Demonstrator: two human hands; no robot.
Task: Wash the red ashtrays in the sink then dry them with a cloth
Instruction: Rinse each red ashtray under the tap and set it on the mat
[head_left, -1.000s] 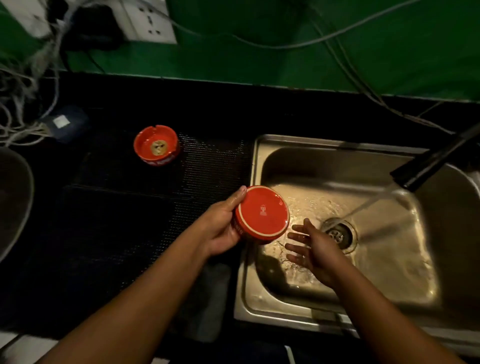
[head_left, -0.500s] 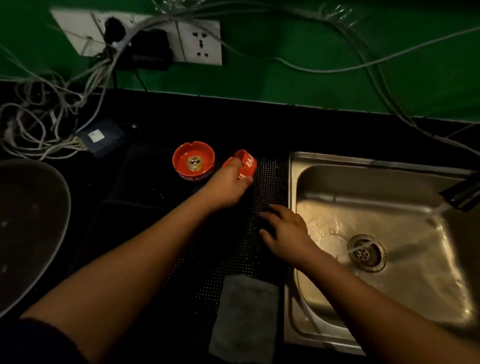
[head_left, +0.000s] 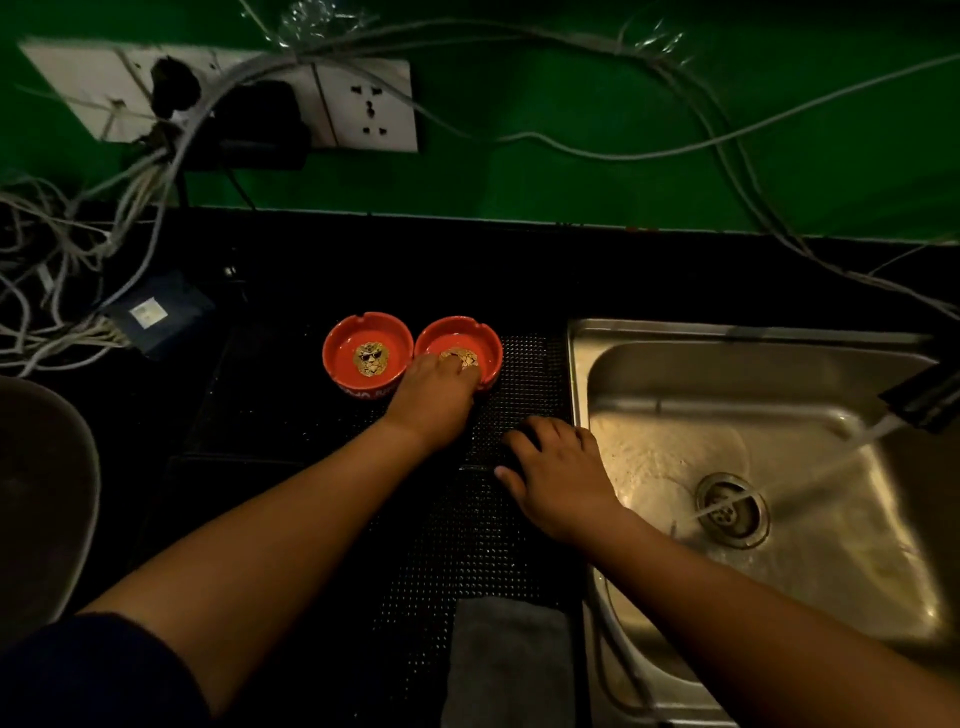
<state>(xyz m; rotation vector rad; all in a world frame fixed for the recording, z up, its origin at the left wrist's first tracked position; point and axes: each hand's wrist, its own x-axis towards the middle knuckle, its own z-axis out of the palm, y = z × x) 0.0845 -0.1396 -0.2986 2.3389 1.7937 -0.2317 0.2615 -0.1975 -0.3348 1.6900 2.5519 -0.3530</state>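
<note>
Two red ashtrays sit side by side, rims touching, on a black studded mat (head_left: 524, 364) that lies on the dark surface. The left ashtray (head_left: 363, 353) has a gold lion's face in dark sunglasses printed on its floor. White capital letters run along its near outer wall, but they are dim and partly cut off by the wrist, so I cannot read them for sure. The right ashtray (head_left: 470, 340) carries the same kind of gold emblem, half covered by fingers.

Of the two hands, the left hand (head_left: 431, 402) grips the right ashtray, its fingers hooked over the near rim with the tips inside the bowl; the thumb is hidden. The right hand (head_left: 561, 470) rests palm down on the mat just beside the sink's left edge, fingers loosely bent and holding nothing I can make out.

The steel sink (head_left: 727, 331) takes up the right side. A black tap (head_left: 922, 397) pours a running stream of water towards the drain (head_left: 732, 512), and the basin floor is wet. A grey cloth (head_left: 506, 660) lies at the near end of the mat, close against the sink.

On the green wall behind, a white socket plate (head_left: 366, 111) has plugs and a tangle of pale cables around it. A dark blue box (head_left: 161, 312) on the surface bears a small white label, too small to read.
</note>
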